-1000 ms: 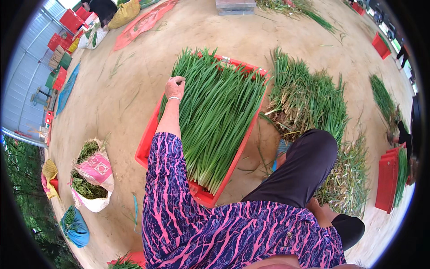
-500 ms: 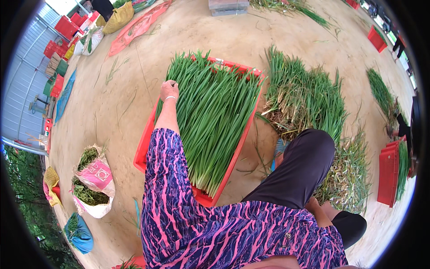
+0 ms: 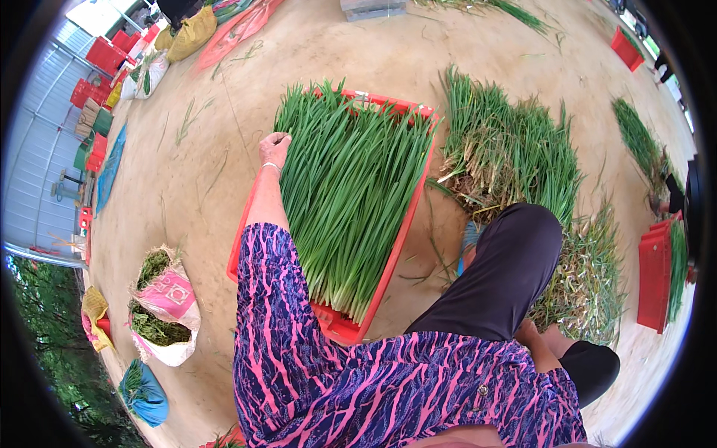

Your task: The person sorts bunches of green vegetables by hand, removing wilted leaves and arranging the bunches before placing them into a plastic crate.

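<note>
A red plastic crate point(image 3: 392, 287) lies before me, filled with long green chives point(image 3: 351, 201), pale stalk ends toward me and leaf tips at the far end. My left hand point(image 3: 273, 150) is at the crate's far left side, beside the leaves. Its fingers are closed together; anything between them is too small to make out. My right hand point(image 3: 529, 333) is low beside my bent leg, mostly hidden behind the thigh, so its fingers do not show. Right of the crate lies a heap of untrimmed chives point(image 3: 508, 145) with brownish roots.
Loose chive waste point(image 3: 586, 291) lies right of my knee. An open pink-and-white sack point(image 3: 168, 299) of greens and a blue bag point(image 3: 147, 396) sit at the left. Another red crate point(image 3: 654, 276) stands at far right, beside a person. Red sheeting point(image 3: 237, 33) lies far left.
My left hand has shifted slightly left and outward from the leaves. The chives sit a little farther from the crate's near end, baring more of its red floor. The view has turned slightly.
</note>
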`<action>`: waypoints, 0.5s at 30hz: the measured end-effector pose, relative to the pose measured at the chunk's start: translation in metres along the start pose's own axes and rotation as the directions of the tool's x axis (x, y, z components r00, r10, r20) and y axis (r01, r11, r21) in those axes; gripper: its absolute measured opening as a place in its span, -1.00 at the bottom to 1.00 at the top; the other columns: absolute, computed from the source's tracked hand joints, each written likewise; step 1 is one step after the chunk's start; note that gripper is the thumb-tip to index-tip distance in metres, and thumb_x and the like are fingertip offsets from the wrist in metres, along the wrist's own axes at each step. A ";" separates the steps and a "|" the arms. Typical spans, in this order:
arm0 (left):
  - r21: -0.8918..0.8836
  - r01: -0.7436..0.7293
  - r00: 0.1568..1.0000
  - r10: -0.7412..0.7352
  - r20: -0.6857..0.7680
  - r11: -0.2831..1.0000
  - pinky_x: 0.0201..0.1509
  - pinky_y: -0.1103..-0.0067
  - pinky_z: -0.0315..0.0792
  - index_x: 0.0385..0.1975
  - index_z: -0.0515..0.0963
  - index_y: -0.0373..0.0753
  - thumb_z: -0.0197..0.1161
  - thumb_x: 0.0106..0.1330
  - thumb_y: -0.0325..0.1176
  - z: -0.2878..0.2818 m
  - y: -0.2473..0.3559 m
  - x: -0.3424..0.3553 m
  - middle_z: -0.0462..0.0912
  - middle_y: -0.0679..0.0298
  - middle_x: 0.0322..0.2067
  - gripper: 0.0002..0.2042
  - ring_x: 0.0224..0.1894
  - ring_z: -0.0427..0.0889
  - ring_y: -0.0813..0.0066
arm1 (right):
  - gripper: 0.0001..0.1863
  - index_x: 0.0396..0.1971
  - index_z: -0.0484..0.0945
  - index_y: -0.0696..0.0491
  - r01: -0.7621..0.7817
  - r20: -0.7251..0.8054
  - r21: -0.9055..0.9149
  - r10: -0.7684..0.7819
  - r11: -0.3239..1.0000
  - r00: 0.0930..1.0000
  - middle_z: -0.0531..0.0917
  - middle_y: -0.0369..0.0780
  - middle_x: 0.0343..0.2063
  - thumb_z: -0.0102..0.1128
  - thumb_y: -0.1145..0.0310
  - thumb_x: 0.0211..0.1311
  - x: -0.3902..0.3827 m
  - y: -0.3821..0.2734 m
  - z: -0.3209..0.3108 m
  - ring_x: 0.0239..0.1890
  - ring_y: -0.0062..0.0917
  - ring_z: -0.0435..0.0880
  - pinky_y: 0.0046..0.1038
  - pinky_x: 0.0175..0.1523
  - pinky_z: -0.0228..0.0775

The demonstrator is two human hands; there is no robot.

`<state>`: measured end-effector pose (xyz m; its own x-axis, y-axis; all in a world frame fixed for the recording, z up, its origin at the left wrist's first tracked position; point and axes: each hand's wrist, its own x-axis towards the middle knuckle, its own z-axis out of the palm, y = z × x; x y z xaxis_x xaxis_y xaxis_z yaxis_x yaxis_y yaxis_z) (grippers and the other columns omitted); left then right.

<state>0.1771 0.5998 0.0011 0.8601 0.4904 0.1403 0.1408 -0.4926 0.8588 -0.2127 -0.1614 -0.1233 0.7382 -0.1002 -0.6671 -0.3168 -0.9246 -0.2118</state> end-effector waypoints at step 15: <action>0.133 -0.013 0.992 -0.005 0.129 0.991 -0.18 0.58 0.51 -0.27 0.71 -0.24 0.45 0.03 -0.40 0.020 -0.004 -0.001 0.73 0.30 -0.37 -0.76 -0.36 0.63 0.57 | -0.51 -0.17 0.60 0.16 0.099 0.006 -0.118 -0.099 0.988 0.995 0.62 0.10 -0.14 0.29 0.07 0.01 0.031 0.083 0.055 -0.02 -0.04 0.59 -0.15 0.09 0.43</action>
<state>0.1857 0.5874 -0.0123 0.9154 0.3961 0.0718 0.1937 -0.5898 0.7840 -0.2487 -0.2207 -0.2014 0.7624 -0.0064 -0.6471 -0.1698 -0.9669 -0.1905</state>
